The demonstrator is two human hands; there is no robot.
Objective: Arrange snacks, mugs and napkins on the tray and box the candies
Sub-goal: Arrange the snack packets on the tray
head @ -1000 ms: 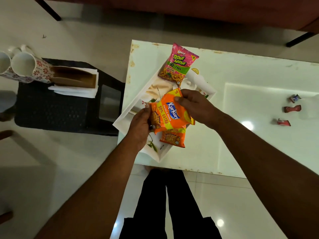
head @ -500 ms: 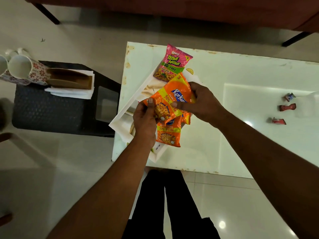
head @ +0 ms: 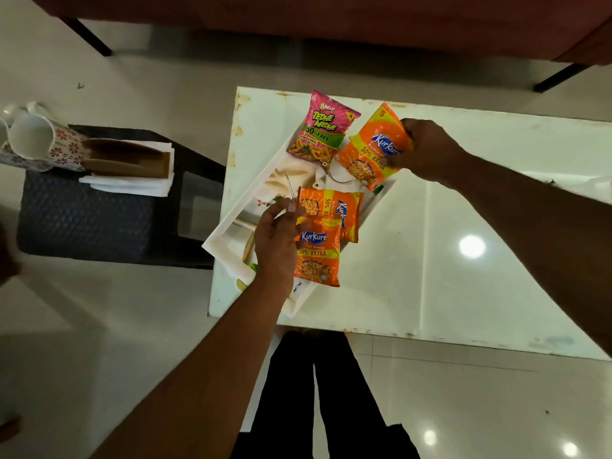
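Head: right hand (head: 427, 150) grips packet (head: 371, 150), seemingly over tray (head: 243, 198).

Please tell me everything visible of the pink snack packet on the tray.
The pink snack packet is a glossy, plastic-looking sealed pouch, slightly puffed. It reads "Bingo! Tedhe Medhe", has a green band saying "50% FREE" and a picture of twisted orange sticks below. It lies face up, tilted, at the far end of the white tray. No hand touches it. The orange Kurkure packet gripped by the right hand is close at its right; whether they touch cannot be told.
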